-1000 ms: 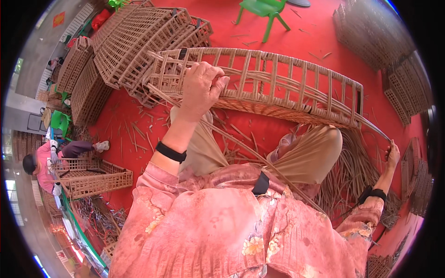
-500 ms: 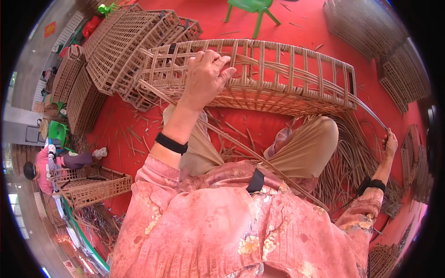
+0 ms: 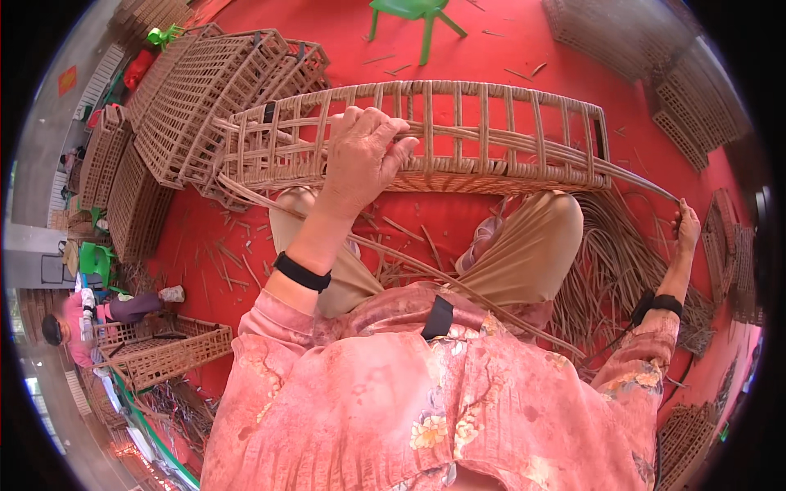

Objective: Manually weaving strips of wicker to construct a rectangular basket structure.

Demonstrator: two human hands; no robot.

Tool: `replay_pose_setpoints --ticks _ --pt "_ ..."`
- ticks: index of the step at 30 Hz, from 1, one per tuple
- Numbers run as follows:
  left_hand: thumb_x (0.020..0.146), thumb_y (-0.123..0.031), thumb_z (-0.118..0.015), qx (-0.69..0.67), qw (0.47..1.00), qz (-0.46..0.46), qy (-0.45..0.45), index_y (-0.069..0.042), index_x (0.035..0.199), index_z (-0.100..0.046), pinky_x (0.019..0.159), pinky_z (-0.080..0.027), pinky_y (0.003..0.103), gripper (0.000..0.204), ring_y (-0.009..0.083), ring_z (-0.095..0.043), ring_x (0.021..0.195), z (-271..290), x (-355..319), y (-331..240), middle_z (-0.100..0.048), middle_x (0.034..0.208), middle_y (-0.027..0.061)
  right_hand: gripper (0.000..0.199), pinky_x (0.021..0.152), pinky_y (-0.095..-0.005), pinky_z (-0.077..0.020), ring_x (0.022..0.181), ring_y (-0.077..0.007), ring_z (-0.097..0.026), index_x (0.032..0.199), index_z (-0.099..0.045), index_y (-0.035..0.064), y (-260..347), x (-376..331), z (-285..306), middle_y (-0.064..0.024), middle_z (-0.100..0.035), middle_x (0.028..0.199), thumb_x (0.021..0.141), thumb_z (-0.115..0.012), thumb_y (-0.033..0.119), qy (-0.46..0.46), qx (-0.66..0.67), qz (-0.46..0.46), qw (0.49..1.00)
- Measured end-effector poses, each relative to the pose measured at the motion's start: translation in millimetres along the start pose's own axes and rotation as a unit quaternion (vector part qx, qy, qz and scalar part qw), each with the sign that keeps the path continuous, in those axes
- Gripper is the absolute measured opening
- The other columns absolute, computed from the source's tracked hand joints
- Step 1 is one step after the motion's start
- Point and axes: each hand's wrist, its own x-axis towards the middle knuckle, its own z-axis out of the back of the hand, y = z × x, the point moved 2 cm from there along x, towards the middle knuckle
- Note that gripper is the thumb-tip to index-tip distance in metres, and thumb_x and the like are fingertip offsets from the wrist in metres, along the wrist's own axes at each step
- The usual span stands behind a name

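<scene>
A long woven cane basket frame (image 3: 496, 168) lies across in front of my knees, its open lattice side facing up. Over its left half, my left hand (image 3: 366, 155) is closed, with thumb and fingers pinching the cane strands (image 3: 458, 131) that run lengthwise through the lattice. Out past the basket's right end, my right arm is stretched wide. My right hand (image 3: 686, 225) is closed on the far end of those strands, which look taut between hand and basket. Another long cane strand (image 3: 426, 266) slants from the basket's left end across my lap.
A pile of loose cane (image 3: 614, 254) lies beside my right knee. Woven baskets (image 3: 209, 98) are stacked at the far left, others (image 3: 688, 106) at the far right. A green stool (image 3: 413, 10) stands ahead. At the left, another person (image 3: 78, 323) sits by a basket (image 3: 168, 352). Cane scraps litter the red floor.
The whole view has shifted, so the basket appears farther left. My right hand is slightly farther from the basket's end, and my left hand sits a little farther right along the lattice.
</scene>
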Motion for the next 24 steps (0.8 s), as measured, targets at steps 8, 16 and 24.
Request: replay_pose_setpoints --ticks 8,16,24 --pt "0.082 -0.029 -0.075 0.023 0.998 -0.043 0.042 -0.012 0.104 -0.070 0.085 -0.040 0.039 0.028 0.0214 -0.056 0.096 -6.6 7.7 -9.7 -0.063 0.099 -0.0005 0.025 0.036 -0.0173 -0.0337 0.045 -0.0024 -0.050 0.087 -0.066 0.0145 -5.3 -1.8 -0.3 0.0062 -0.057 0.063 0.091 -0.073 0.038 0.006 0.036 0.009 0.999" --pt "0.084 -0.038 -0.073 0.068 0.997 -0.019 0.011 -0.011 0.115 -0.069 0.094 -0.040 0.040 0.041 0.0230 -0.055 0.110 -16.6 10.8 -11.2 -0.063 0.120 0.0045 0.024 0.037 -0.0173 -0.0359 0.045 -0.0033 -0.051 0.087 -0.066 0.0125 2.4 -22.5 -14.8 0.0051 -0.058 0.064 0.092 -0.073 0.035 -0.011 0.079 0.012 0.997" --pt "0.081 -0.026 -0.077 -0.031 0.998 -0.043 0.039 -0.010 0.101 -0.069 0.082 -0.044 0.041 0.027 0.0252 -0.056 0.090 -23.4 25.2 -39.7 -0.060 0.093 0.0042 0.023 0.038 -0.0173 -0.0358 0.045 -0.0037 -0.051 0.089 -0.067 0.0128 14.3 -25.2 -4.8 0.0050 -0.058 0.064 0.092 -0.073 0.035 -0.021 0.067 0.007 0.997"
